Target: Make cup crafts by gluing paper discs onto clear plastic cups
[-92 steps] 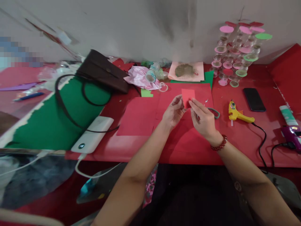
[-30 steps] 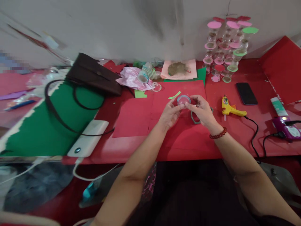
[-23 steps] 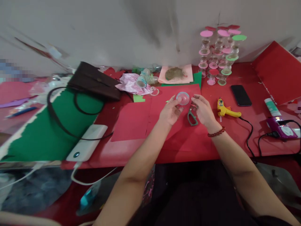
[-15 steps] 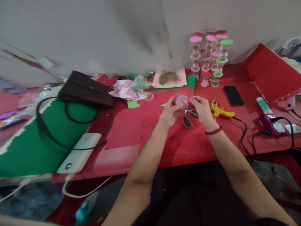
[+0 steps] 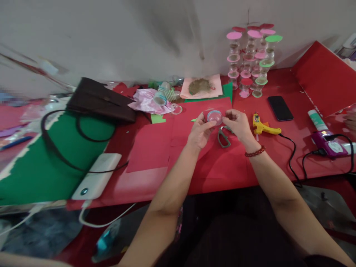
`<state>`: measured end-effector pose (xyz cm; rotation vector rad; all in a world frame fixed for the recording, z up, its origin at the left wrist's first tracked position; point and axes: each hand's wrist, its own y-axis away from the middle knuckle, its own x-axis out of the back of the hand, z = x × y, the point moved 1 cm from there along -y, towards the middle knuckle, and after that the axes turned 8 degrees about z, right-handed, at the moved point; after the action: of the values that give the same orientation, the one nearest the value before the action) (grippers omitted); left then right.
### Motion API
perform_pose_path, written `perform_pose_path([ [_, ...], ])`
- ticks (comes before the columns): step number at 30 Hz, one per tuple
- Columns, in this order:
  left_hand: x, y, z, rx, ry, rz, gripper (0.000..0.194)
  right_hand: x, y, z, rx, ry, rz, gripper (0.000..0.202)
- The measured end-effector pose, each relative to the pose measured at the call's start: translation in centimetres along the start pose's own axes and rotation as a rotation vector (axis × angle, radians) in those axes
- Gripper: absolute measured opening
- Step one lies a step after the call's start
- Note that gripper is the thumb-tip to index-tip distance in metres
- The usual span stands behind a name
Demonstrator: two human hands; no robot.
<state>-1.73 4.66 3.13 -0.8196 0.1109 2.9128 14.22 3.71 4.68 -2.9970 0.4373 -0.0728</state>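
Between my two hands is a small clear plastic dome-shaped cup (image 5: 214, 117) with a pale blue edge, held above the red card (image 5: 186, 129). The fingers and thumb of my left hand (image 5: 201, 129) are closed on its left side. On its right side, the fingertips of my right hand (image 5: 236, 123) pinch the edge. Scissors (image 5: 224, 137) with dark grey handles lie just below the cup, partly covered by my right hand. To the right of that hand rests a yellow glue gun (image 5: 265, 128) with a black cord.
Stacked clear cups with pink and green discs (image 5: 247, 59) stand at the back. A phone (image 5: 280, 108), a glue stick (image 5: 317, 119) and a purple power adapter (image 5: 329, 144) lie right. A dark bag (image 5: 102, 100) and white power bank (image 5: 97, 176) lie left. Another person's hand (image 5: 350, 119) shows at the right edge.
The cup has tilted slightly in my hands, and both hands still hold it. The whole view has shifted a little. Another person's hand has come into sight at the right edge.
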Motion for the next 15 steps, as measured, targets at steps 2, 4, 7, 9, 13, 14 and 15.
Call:
perform_pose_path([
  [2, 0.21, -0.14, -0.05, -0.018, 0.0, 0.012, 0.049, -0.1, 0.04, 0.05, -0.015, -0.003, -0.009, 0.012],
  [4, 0.39, -0.24, -0.13, -0.03, -0.012, 0.008, 0.052, -0.11, 0.05, 0.03, -0.002, 0.011, 0.009, 0.011],
  [7, 0.4, -0.21, -0.22, -0.026, -0.033, -0.014, 0.056, -0.08, 0.06, -0.08, 0.002, 0.0, 0.03, 0.01],
  [9, 0.21, -0.05, -0.15, -0.018, -0.025, -0.005, 0.056, -0.08, 0.09, -0.18, -0.005, -0.007, 0.015, 0.009],
  [13, -0.3, 0.36, 0.25, -0.001, -0.018, 0.052, 0.057, -0.06, 0.13, -0.37, 0.014, 0.016, 0.006, 0.007],
  [14, -0.36, 0.42, 0.36, 0.006, -0.031, 0.063, 0.058, -0.05, 0.13, -0.4, 0.024, 0.012, 0.016, 0.007],
  [15, -0.39, 0.45, 0.47, 0.015, -0.043, 0.072, 0.06, -0.05, 0.13, -0.42, 0.034, -0.002, 0.025, 0.009],
])
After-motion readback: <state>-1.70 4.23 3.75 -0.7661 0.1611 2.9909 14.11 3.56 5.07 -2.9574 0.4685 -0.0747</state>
